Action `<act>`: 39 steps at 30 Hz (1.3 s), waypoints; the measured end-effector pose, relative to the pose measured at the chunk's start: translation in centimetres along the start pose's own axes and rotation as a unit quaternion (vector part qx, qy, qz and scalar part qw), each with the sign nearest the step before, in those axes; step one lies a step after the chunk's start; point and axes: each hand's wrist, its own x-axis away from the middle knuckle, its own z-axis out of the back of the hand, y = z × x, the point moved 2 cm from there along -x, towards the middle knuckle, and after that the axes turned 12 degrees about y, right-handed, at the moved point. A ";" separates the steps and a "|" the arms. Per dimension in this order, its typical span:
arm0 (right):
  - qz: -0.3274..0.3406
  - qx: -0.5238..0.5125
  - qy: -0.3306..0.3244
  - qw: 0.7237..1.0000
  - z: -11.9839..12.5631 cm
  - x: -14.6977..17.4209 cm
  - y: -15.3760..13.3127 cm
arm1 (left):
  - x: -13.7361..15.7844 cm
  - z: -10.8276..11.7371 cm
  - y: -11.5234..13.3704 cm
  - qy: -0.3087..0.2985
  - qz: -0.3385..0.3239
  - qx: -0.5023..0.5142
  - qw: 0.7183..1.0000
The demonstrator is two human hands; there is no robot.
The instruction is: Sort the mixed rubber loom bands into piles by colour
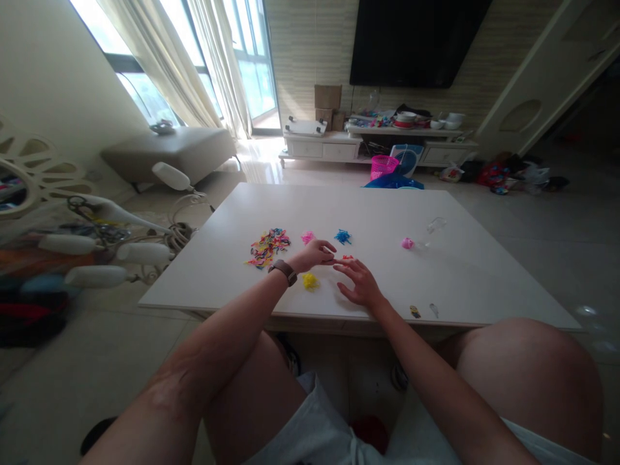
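Small coloured bands lie sorted on a white low table [465, 271]. A mixed pile [268, 247] is at the left, with a pink heap [307, 237], a blue heap [343, 237], a yellow heap [310, 281] and a few red bits [347, 258] near it. My left hand [316, 254], with a watch on its wrist, reaches over the table with its fingers pinched toward the red bits. Spread flat on the table just right of the yellow heap is my right hand [359, 283], fingertips beside the red bits. Whether the left fingers hold a band cannot be told.
A pink ball-like thing [407, 243] and a clear plastic piece [434, 225] lie farther right on the table. Two small items [415, 312] sit near the front edge. A rack with white pegs [97, 248] stands at the left; my knees are under the table's front.
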 end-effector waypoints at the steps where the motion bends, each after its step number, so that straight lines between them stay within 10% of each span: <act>1: -0.001 0.000 -0.002 1.000 0.0 0.0 0.0 | 0.0 -0.3 0.0 0.006 0.003 0.005 1.000; 29: -0.049 -0.007 0.090 0.995 -0.3 0.5 0.6 | -0.6 -0.8 0.2 0.082 -0.004 -0.057 0.995; 33: -0.095 0.012 0.128 0.987 -0.5 0.6 1.3 | -1.7 3.0 1.8 0.178 -0.090 -0.239 0.950; 39: -0.110 0.018 0.136 0.984 -0.4 0.6 1.6 | -1.6 5.8 1.5 0.155 -0.102 -0.421 0.888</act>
